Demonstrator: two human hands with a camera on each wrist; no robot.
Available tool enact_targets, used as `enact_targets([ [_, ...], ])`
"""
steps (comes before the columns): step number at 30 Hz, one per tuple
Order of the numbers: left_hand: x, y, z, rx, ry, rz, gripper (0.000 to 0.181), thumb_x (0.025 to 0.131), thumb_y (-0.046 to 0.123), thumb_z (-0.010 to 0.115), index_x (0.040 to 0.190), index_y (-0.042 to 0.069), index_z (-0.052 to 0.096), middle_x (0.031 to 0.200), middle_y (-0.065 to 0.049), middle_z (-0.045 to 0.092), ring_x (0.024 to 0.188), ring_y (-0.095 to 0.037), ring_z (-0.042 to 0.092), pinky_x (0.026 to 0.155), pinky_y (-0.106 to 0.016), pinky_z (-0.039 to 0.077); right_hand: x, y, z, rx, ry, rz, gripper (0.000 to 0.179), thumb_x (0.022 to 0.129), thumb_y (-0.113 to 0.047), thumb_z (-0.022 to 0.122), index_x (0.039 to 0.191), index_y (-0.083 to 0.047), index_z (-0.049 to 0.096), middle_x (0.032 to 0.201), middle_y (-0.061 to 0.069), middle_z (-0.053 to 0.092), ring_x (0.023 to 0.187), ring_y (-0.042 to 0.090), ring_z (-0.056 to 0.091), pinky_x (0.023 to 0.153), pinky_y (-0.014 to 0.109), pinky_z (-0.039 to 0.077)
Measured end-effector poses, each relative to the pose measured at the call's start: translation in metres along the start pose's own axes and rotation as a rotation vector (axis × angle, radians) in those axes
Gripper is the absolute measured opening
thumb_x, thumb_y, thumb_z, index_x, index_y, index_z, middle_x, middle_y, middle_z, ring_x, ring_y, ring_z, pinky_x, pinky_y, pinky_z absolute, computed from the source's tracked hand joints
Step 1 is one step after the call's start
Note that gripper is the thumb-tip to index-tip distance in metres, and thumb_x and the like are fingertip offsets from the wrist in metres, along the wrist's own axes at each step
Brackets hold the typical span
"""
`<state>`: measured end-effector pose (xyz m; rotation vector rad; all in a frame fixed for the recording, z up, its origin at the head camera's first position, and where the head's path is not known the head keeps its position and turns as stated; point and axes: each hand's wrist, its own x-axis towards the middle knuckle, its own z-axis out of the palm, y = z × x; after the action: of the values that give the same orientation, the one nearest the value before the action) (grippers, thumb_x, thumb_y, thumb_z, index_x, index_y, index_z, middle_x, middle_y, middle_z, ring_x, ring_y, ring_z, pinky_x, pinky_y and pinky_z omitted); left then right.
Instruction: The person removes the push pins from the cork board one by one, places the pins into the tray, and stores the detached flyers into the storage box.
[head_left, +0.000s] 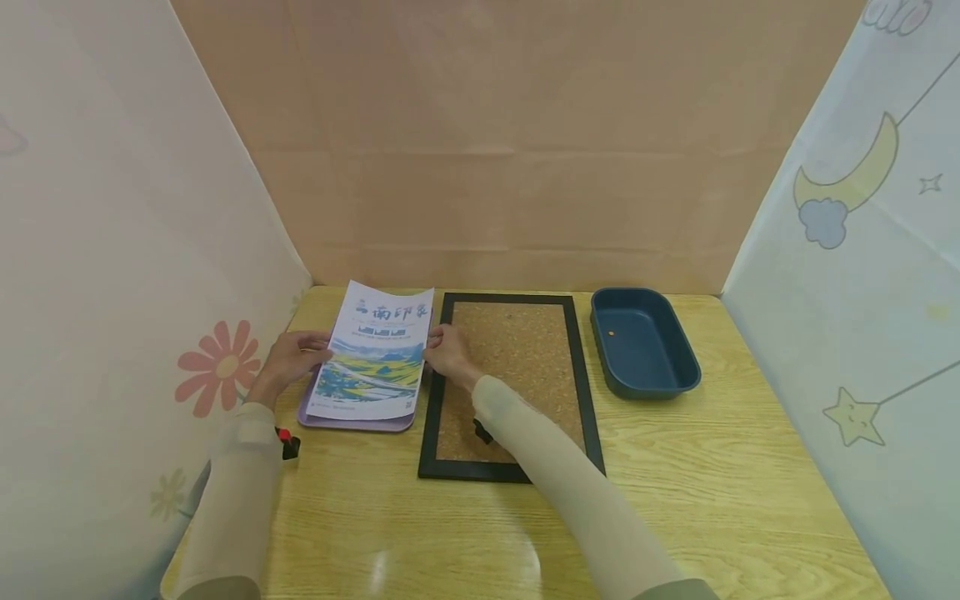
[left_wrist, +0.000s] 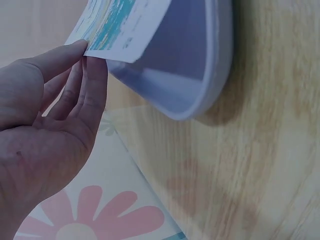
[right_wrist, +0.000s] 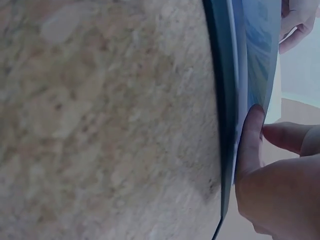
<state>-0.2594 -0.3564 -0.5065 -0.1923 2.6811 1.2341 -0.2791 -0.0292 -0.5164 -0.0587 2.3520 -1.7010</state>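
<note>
A printed sheet of paper (head_left: pixel 371 350), with blue lettering over a painted landscape, is held above a shallow lilac tray (head_left: pixel 360 424). My left hand (head_left: pixel 294 358) pinches its left edge between thumb and fingers. In the left wrist view a corner of the paper shows raised over the tray's rim (left_wrist: pixel 220 60). The right edge is pinched by my right hand (head_left: pixel 450 354), which reaches across a cork board (head_left: pixel 517 367) in a black frame. In the right wrist view, thumb and finger meet on the paper's edge close to the frame.
Right of the cork board stands a deep blue bin (head_left: pixel 681 392) with a small orange thing (head_left: pixel 611 333) inside. Patterned side panels (head_left: pixel 225 367) and a plain brown backdrop (head_left: pixel 480 200) border the wooden table (head_left: pixel 360 517). My right forearm (head_left: pixel 562 475) lies over the board's lower part.
</note>
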Motion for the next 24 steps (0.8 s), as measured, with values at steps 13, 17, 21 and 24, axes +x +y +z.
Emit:
enact_targets([
  [13, 0.005, -0.009, 0.005, 0.026, 0.042, -0.011, 0.048, 0.112, 0.017, 0.07, 0.157, 0.0, 0.064, 0.155, -0.031, 0.067, 0.143, -0.05, 0.065, 0.12, -0.062, 0.055, 0.005, 0.007, 0.004, -0.048, -0.023, -0.016, 0.044, 0.102, 0.002, 0.077, 0.144, 0.005, 0.066, 0.113, 0.016, 0.073, 0.088, 0.023, 0.077, 0.081, 0.033, 0.071],
  [17, 0.007, -0.012, 0.005, 0.049, 0.049, -0.021, 0.048, 0.113, 0.018, 0.07, 0.156, -0.001, 0.064, 0.154, -0.032, 0.067, 0.142, -0.05, 0.065, 0.119, -0.062, 0.055, 0.006, 0.007, 0.005, -0.072, -0.034, -0.028, 0.044, 0.101, 0.004, 0.077, 0.143, 0.006, 0.065, 0.11, 0.017, 0.073, 0.083, 0.022, 0.078, 0.077, 0.031, 0.07],
  [21, 0.008, -0.014, 0.006, 0.064, 0.045, -0.041, 0.05, 0.113, 0.02, 0.069, 0.157, -0.001, 0.062, 0.154, -0.031, 0.067, 0.142, -0.049, 0.065, 0.119, -0.062, 0.055, 0.006, 0.006, 0.004, -0.086, -0.057, -0.033, 0.045, 0.1, 0.003, 0.077, 0.144, 0.008, 0.065, 0.11, 0.018, 0.075, 0.081, 0.022, 0.08, 0.076, 0.03, 0.07],
  [24, 0.009, -0.015, 0.006, 0.069, 0.043, -0.05, 0.05, 0.113, 0.021, 0.069, 0.157, -0.001, 0.063, 0.153, -0.031, 0.067, 0.141, -0.048, 0.065, 0.118, -0.061, 0.056, 0.004, 0.004, 0.001, -0.087, -0.086, -0.034, 0.046, 0.1, 0.003, 0.076, 0.144, 0.009, 0.064, 0.11, 0.019, 0.077, 0.082, 0.024, 0.082, 0.076, 0.032, 0.07],
])
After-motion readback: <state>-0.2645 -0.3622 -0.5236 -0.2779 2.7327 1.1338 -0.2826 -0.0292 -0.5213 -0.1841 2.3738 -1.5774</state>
